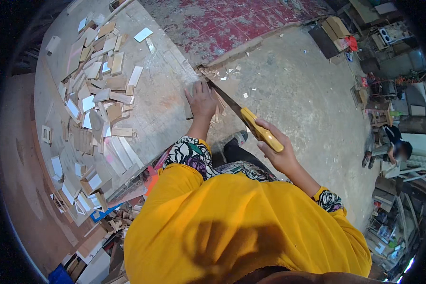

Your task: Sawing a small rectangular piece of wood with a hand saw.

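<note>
Just past the yellow top [241,213], on the right: grips a handsaw [229,101] by its yellow handle [268,136], right hand [283,150] fingers wrapped closed round it. Aims blade forward and left, tip at the near corner of the desk [158,94].

Slightly farther, same corner: lays left hand [202,102] palm down along the edge, thumb spread away, other fingers close together, tips just beside the blade. Can't tell what sits under the palm; hidden.

Main risk, as judged from here: nicking left fingertips. Likely cause: blade skipping or twisting, with hardly any gap. Second: tipping or splitting anything held at the edge, from uneven left-hand pressure. Also possible: slipping on pale scraps [245,95] littering the concrete floor [293,99].

Left across the desk: loose wood pieces [117,64], heaped, well apart from the blade. Beyond the corner: dusty red tiles [251,23]. Far right: another person [396,144], bent over, well clear of the saw.
</note>
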Demonstrator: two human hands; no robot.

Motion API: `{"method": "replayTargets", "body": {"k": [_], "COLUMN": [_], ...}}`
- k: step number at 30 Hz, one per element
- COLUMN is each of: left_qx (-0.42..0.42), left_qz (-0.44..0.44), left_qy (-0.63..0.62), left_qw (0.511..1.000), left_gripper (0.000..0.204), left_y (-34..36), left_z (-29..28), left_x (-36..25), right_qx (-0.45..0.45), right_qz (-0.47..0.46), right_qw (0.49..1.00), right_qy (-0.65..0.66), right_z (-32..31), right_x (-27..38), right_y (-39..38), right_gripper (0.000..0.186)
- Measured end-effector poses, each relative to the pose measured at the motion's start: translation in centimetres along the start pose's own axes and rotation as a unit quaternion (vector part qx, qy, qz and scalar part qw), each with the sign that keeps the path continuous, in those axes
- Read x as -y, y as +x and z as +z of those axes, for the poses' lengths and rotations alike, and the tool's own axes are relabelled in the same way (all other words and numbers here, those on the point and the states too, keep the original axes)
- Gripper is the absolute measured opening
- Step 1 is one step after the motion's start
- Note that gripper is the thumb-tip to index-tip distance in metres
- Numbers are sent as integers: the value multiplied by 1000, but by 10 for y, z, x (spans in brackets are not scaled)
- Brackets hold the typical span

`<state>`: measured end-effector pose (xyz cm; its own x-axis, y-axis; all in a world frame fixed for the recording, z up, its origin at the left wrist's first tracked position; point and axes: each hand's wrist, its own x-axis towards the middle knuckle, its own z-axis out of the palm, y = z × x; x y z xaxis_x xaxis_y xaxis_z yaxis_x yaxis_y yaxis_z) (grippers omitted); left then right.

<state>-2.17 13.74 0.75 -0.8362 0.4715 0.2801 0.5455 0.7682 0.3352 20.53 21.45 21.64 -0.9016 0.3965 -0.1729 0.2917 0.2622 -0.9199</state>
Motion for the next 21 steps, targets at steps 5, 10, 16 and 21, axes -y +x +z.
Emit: {"method": "replayTargets", "body": {"k": [5,10,16,21], "left_qx": [13,10,20,9], "left_qz": [9,-5,-16,9], "left_qy": [2,2,-2,5], "left_qw": [1000,1000,1000,1000], "left_gripper": [37,38,38,39], "left_y": [-2,-4,-5,-7], "left_z": [-10,-7,-6,3], "left_x": [-8,-6,-6,-4], "right_qx": [10,26,-2,5], "right_qz": [10,23,-8,-63], "right_qw": [997,999,1000,998], "right_qy": [69,23,-2,-32], "right_z": [-3,-7,-8,-2], "right_x": [-4,18,15,17], "right_y": [-11,-14,-12,6], "right_gripper": [45,35,30,30]}}
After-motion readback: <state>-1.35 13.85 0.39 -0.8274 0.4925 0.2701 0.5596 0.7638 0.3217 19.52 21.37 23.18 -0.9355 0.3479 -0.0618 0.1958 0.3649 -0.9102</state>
